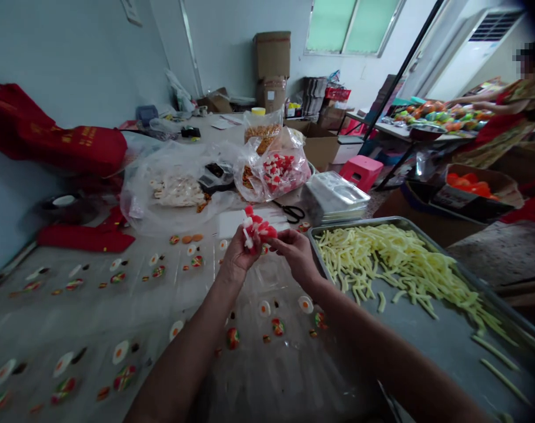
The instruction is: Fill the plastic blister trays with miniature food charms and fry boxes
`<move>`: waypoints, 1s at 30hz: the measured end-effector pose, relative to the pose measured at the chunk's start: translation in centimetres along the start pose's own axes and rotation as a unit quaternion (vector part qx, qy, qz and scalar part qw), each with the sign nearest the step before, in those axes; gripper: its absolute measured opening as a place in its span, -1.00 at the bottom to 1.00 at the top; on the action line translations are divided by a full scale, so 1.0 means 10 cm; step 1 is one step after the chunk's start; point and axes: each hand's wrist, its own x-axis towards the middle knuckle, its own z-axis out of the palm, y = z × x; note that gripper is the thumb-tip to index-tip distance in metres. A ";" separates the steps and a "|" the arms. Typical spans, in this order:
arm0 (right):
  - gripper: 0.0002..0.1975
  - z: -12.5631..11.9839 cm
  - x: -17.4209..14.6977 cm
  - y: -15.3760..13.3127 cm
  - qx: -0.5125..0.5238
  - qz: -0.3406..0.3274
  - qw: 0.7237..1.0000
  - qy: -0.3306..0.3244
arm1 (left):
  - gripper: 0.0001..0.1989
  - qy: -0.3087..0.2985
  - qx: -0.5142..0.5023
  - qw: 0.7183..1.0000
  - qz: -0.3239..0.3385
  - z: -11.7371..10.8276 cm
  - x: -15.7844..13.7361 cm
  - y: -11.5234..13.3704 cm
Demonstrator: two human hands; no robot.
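My left hand [238,256] is closed around a bunch of small red and white pieces [255,228], held up over the table. Close beside it, the fingers of my right hand [296,251] pinch at the right end of the same bunch. Whether a single piece sits between the right fingertips is too small to tell. Beneath my hands lie clear plastic trays [267,276] in rows. Many compartments hold small toy-like foods, such as a fried egg [306,304] and a red-green round piece [277,326]. More red and white pieces [278,171] fill a clear bag behind my hands.
To the right, a metal tray [360,329] holds pale yellow fry-like sticks [382,252]. Black-handled scissors [293,212] lie by stacked clear trays [337,197]. A red bag [77,141] is at left, a pink stool [361,171] beyond. At far right another person [510,117] stands by a laden table.
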 end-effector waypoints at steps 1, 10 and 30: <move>-0.61 0.04 -0.04 0.00 0.013 -0.008 1.000 0.011 | -0.82 -0.001 -0.004 1.000 0.004 -0.02 -0.03 -0.01; -0.67 -0.15 0.09 -0.23 0.068 -0.050 0.996 0.037 | -0.87 0.079 -0.041 0.995 0.055 -0.13 -0.17 0.07; -0.73 -0.19 0.74 0.19 -0.530 -0.108 0.839 -0.049 | -0.86 0.089 -0.023 0.994 0.053 -0.25 -0.19 0.40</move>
